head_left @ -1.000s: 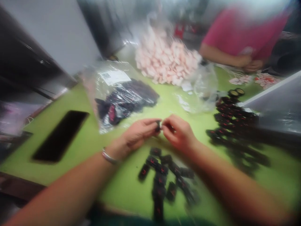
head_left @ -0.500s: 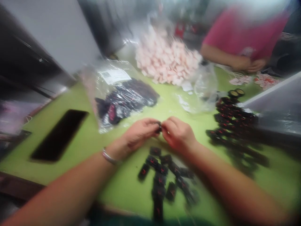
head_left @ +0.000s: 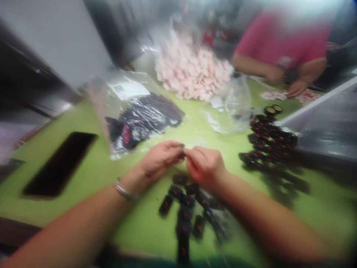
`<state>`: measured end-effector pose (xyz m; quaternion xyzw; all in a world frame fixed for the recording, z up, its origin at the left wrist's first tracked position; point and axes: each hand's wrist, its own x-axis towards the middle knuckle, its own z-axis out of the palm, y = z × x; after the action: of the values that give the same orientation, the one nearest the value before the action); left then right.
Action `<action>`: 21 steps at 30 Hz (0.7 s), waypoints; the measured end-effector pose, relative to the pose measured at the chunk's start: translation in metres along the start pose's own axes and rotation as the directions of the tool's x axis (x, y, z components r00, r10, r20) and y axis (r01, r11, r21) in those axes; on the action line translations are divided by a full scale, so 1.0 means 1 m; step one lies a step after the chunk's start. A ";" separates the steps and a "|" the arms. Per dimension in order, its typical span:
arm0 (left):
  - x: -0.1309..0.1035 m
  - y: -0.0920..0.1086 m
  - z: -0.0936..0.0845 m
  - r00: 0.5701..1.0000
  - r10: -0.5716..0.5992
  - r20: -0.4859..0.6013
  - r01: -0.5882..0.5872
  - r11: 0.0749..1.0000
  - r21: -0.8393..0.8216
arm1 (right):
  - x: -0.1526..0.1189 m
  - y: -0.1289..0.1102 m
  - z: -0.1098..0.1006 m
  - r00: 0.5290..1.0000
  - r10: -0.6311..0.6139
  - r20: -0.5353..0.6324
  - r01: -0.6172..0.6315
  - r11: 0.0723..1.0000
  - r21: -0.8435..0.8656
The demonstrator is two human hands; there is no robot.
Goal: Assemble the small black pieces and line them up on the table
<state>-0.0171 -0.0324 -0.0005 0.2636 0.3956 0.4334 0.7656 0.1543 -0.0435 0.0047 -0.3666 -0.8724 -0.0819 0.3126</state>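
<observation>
My left hand [head_left: 161, 158] is closed in a pinch on a small black piece [head_left: 182, 146], mostly hidden by the fingers. My right hand [head_left: 206, 163] meets it fingertip to fingertip, its fingers curled; whatever they pinch is too small to make out. Just below the hands, several small black blocks with red marks [head_left: 184, 214] lie loose on the green table [head_left: 134, 227]. A larger heap of similar black pieces [head_left: 270, 143] lies to the right of my right hand.
A clear plastic bag of dark parts [head_left: 145, 115] lies beyond my left hand. A dark flat rectangle [head_left: 61, 163] lies at the left. Farther back stand a pile of pale pink pieces [head_left: 192, 74] and a crumpled clear bag [head_left: 237, 104]. Across the table a person in pink [head_left: 281, 44] handles small pieces.
The whole view has shifted slightly. My hands stay together, and less of the black piece shows between them. The other person's hands have moved apart, one reaching down to the pale pieces.
</observation>
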 end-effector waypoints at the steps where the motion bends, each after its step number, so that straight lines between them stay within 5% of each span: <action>1: 0.000 0.000 0.000 1.000 0.008 -0.003 -0.008 1.000 -0.009 | 0.000 -0.001 0.000 1.000 -0.002 -0.014 0.002 1.000 0.009; 6: 0.002 0.001 -0.001 0.999 0.049 -0.006 -0.049 0.998 -0.031 | -0.002 -0.001 0.002 0.998 0.051 -0.041 -0.044 0.988 0.146; 12: 0.003 0.001 0.000 0.998 0.046 0.036 -0.046 0.999 0.012 | -0.002 -0.002 0.008 0.951 0.310 -0.004 -0.271 0.837 0.475; 21: 0.005 0.001 -0.003 0.997 0.072 0.025 -0.072 0.997 -0.001 | -0.003 -0.001 0.007 0.924 0.381 -0.033 -0.315 0.806 0.502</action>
<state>-0.0184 -0.0279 -0.0033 0.2832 0.3761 0.4574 0.7544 0.1521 -0.0435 -0.0022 -0.4234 -0.7596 0.1753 0.4614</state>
